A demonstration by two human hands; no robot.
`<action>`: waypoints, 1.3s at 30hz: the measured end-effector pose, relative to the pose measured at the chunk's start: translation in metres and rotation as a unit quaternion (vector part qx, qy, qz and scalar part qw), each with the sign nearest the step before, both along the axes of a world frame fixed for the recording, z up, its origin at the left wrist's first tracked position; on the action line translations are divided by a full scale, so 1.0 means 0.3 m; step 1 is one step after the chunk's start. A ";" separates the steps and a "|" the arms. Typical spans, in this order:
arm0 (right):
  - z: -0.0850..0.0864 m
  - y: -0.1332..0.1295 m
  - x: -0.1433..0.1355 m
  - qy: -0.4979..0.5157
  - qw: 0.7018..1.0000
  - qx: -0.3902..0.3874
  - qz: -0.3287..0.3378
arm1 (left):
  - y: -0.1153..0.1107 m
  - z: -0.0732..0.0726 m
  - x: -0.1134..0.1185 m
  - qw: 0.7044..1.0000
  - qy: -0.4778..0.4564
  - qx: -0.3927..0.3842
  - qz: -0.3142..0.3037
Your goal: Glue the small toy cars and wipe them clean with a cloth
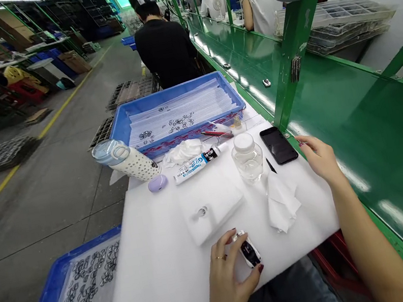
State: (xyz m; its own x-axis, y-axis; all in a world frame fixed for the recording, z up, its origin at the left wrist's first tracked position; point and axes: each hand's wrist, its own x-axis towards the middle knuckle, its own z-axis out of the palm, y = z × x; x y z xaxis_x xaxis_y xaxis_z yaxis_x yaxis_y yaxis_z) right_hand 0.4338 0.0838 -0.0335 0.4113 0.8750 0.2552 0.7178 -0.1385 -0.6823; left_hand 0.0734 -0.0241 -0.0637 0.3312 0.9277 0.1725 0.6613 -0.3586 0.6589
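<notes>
My left hand (231,272) grips a small white-and-black toy car (249,253) by its two ends, between thumb and fingers, low over the white foam sheet (158,261). My right hand (317,156) is at the table's right edge, beside a black phone (279,145). Its thumb and forefinger are pinched together; what they hold, if anything, is too small to make out. A white foam block (213,208) with a hole in its top lies ahead of my left hand. To its right are a crumpled tissue (282,202) and a clear lidded jar (248,159).
Behind the block lie a glue tube (198,164), a purple case (158,183) and a dotted bottle (127,159). A blue bin (181,136) holds small rings; another blue tray (61,293) stands lower left. Right runs a green conveyor (338,117) past a green post (289,61). A person (165,49) sits ahead.
</notes>
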 end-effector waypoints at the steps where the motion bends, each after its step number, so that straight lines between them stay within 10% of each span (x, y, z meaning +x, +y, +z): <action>1: 0.007 -0.029 -0.017 0.003 1.000 0.004 -0.009 | 0.009 0.005 -0.015 1.000 -0.007 -0.012 0.003; 8: 0.001 -0.131 -0.146 -0.029 0.997 -0.031 0.064 | 0.091 0.006 -0.081 0.994 0.023 -0.006 0.106; 19: 0.010 0.147 0.008 -0.083 0.988 -0.110 0.074 | 0.082 -0.018 -0.069 0.996 0.085 0.020 0.030; 27: -0.007 -0.130 -0.170 -0.040 0.996 -0.033 0.077 | 0.114 -0.016 -0.058 0.993 0.118 0.003 -0.023; 32: -0.045 -0.154 -0.303 -0.046 0.996 -0.036 0.068 | 0.112 -0.008 -0.064 0.998 0.067 -0.017 -0.006; 39: 0.088 -0.249 -0.371 0.126 0.966 -0.032 0.224 | 0.061 0.093 -0.031 0.984 -0.131 -0.112 0.041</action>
State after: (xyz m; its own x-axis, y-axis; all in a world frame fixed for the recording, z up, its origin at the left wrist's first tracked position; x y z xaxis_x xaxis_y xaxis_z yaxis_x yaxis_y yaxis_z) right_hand 0.3225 0.0090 -0.0071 0.0296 0.9902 0.1368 0.5280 0.1007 -0.8432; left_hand 0.0640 -0.0057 -0.0359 0.2251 0.9739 0.0300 0.4795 -0.1375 0.8667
